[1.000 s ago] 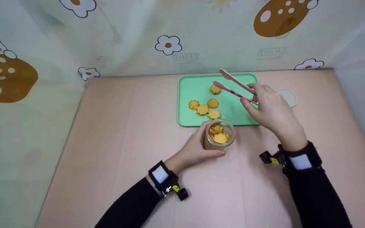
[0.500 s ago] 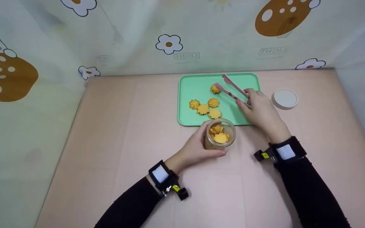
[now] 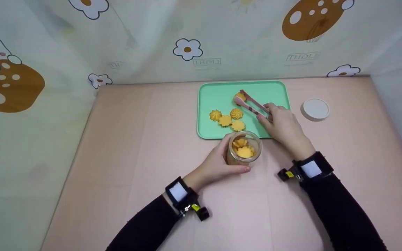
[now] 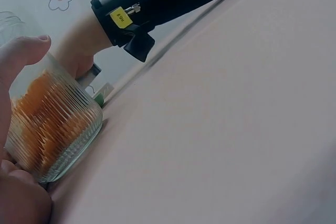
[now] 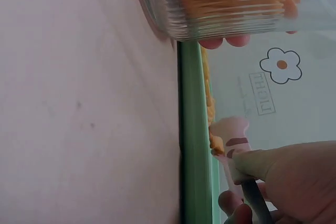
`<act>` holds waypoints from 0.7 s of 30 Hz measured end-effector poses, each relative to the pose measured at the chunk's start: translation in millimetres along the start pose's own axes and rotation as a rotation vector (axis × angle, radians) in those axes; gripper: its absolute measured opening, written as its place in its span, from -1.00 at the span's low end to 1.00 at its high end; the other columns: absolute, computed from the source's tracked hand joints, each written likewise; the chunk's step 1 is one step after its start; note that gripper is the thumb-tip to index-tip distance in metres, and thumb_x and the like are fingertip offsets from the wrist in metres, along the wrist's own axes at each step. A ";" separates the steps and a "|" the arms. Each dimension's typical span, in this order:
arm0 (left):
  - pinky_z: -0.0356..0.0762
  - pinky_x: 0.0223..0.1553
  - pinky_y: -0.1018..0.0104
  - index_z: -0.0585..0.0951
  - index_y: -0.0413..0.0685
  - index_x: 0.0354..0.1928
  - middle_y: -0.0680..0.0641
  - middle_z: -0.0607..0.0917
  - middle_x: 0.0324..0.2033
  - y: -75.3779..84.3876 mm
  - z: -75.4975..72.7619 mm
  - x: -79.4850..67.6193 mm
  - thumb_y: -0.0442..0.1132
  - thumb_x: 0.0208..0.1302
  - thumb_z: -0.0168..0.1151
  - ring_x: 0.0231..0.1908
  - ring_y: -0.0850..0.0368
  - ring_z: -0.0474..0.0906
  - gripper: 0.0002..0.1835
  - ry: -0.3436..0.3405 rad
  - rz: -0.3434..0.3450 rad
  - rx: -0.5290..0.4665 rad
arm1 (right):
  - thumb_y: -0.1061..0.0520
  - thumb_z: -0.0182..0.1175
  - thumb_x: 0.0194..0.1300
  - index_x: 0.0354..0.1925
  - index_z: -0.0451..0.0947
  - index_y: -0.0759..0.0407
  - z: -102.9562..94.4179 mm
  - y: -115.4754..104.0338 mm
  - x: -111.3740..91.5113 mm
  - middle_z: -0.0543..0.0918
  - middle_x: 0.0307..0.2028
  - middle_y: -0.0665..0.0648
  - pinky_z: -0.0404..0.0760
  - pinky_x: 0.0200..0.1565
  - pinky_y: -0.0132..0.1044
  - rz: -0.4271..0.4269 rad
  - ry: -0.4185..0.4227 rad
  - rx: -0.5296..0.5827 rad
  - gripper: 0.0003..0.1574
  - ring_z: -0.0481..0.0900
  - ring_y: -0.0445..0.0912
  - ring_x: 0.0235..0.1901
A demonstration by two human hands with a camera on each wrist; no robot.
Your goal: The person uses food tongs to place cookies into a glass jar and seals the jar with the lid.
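My left hand (image 3: 218, 162) grips a ribbed glass jar (image 4: 58, 124) from its left side, thumb along the near side. Several golden cookies (image 3: 245, 151) lie inside the jar, and its mouth is uncovered. In my right hand (image 3: 284, 127) is a pair of pink tongs (image 3: 253, 106), pinched between thumb and fingers over the green tray (image 3: 270, 90). The tong tips stand on either side of a swirled cookie (image 3: 238, 97) near the tray's back. In the right wrist view one pink tong tip (image 5: 231, 127) overlaps a cookie by the tray wall.
Several more cookies (image 3: 225, 120) sit grouped on the tray's front left part, just beyond the jar. A round white lid (image 3: 315, 109) lies on the pink tabletop (image 3: 145, 139) right of the tray. A patterned curtain (image 3: 145, 42) hangs behind the table's back edge.
My right hand has come left and down over the tray with the tongs. The tong tips have closed in around the back cookie. The left hand and jar have stayed in place.
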State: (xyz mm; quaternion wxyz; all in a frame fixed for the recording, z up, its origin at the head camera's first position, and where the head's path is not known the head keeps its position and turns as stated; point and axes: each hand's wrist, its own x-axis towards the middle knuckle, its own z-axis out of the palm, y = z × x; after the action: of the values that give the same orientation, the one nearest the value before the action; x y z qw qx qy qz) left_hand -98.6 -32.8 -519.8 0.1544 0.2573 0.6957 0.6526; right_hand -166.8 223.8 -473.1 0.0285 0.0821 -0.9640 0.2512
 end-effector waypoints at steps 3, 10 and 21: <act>0.21 0.62 0.06 0.32 0.28 0.62 0.15 0.51 0.47 -0.5 0.1 0.5 -0.16 0.14 0.73 0.48 0.17 0.40 0.05 -0.001 0.004 -0.005 | -0.02 0.25 0.64 0.29 0.58 0.38 -1.7 -0.3 -0.2 0.62 -0.35 0.25 0.43 -0.38 -0.04 -0.013 -0.013 0.002 -0.47 0.54 0.13 -0.37; 0.24 0.61 0.06 0.34 0.31 0.60 0.15 0.53 0.44 0.7 0.4 -1.0 -0.15 0.14 0.73 0.46 0.17 0.43 0.03 0.005 0.002 -0.008 | 0.01 0.26 0.64 0.18 0.61 0.35 -9.2 -3.5 -2.7 0.60 -0.41 0.21 0.37 -0.44 -0.10 -0.019 -0.050 0.000 -0.57 0.52 0.09 -0.44; 0.23 0.61 0.06 0.34 0.33 0.60 0.16 0.54 0.44 0.7 0.1 -0.8 -0.15 0.13 0.74 0.47 0.17 0.42 0.04 0.005 0.005 -0.001 | 0.00 0.23 0.66 0.15 0.59 0.31 -14.4 -3.6 -4.0 0.61 -0.36 0.25 0.41 -0.41 -0.04 -0.018 -0.075 -0.024 -0.60 0.56 0.14 -0.39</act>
State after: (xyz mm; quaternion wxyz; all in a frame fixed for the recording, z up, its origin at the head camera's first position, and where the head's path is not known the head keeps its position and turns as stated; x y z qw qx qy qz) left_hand -97.8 -33.2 -519.3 0.1514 0.2573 0.6953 0.6538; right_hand -162.1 228.3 -459.2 -0.0043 0.0996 -0.9666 0.2362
